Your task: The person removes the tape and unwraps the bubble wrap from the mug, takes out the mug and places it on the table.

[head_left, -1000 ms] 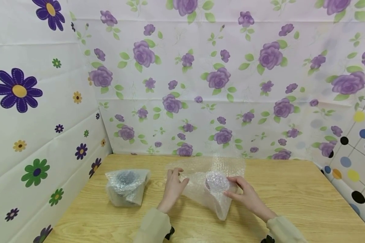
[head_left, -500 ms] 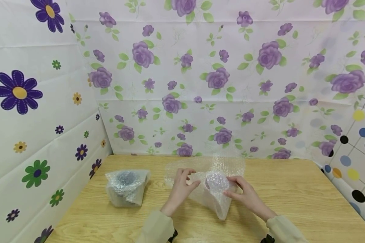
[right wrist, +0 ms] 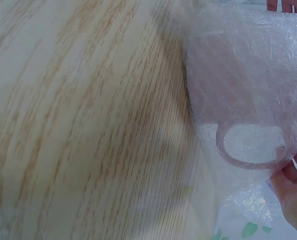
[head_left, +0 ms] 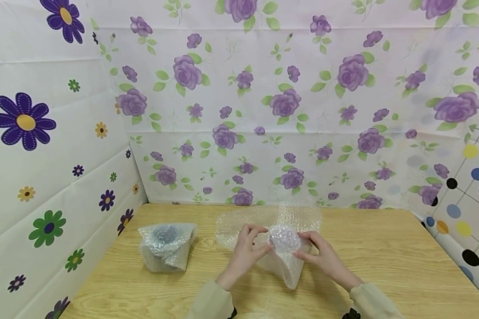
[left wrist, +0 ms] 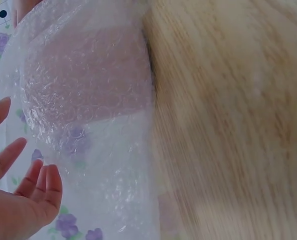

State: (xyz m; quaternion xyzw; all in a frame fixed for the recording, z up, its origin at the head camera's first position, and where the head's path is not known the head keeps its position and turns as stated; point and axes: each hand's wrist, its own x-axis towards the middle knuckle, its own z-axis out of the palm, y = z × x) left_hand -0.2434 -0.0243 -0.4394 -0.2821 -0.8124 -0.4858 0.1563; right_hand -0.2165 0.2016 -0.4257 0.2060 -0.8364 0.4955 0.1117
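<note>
On the table stands a pinkish mug (right wrist: 228,80), seen through the clear bubble wrap (head_left: 291,270) round it. Its handle (right wrist: 226,152) shows through the wrap in the right wrist view. My right hand (head_left: 325,257) pinches the wrapped mug at its handle side, thumb below and fingers above. From the other side my left hand (head_left: 247,250) comes close to the mug, its fingers bent loosely and spread apart. In the left wrist view a gap shows between those fingers (left wrist: 36,187) and the wrapped mug. More wrap spreads out behind and to the left.
A second bundle in bubble wrap (head_left: 167,248), with something dark inside, sits at the left of the wooden table (head_left: 383,248). A flowered cloth (head_left: 263,155) hangs behind the table's back edge, with patterned cloths at both sides.
My left hand has moved right, over the loose wrap, up to the mug. The right hand stays where it was on the wrapped mug. The other bundle has not moved.
</note>
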